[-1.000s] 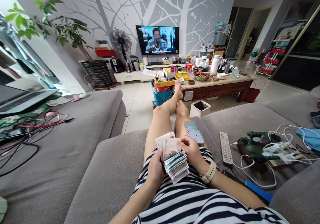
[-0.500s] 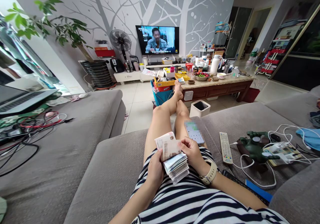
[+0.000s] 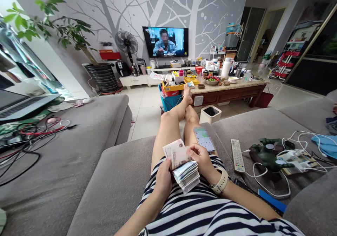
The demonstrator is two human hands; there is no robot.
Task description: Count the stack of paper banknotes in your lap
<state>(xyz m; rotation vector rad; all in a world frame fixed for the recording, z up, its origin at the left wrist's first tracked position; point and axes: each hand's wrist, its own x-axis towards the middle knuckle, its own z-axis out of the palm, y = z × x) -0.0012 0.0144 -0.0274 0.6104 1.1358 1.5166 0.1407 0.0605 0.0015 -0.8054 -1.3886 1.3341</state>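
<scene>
Over my lap, my left hand is closed around a folded stack of banknotes, its thumb pressing on the upper notes. My right hand pinches the right edge of one pale brownish banknote between thumb and fingers. Behind that note another one sticks up to the left. The lower part of the stack fans toward me, with bluish and brown edges showing. A phone with a lit, partly blurred screen lies on my right leg, just beyond my right hand. A watch with a cream strap circles my right wrist.
On the sofa to the right are a remote control, a dark green figure and a power strip with white cables. Tangled cables and a laptop lie left. Ahead stand a bin and a cluttered coffee table.
Both hands stay almost in place over the lap. The pinched banknote has shifted very slightly, and the picture on the television differs.
</scene>
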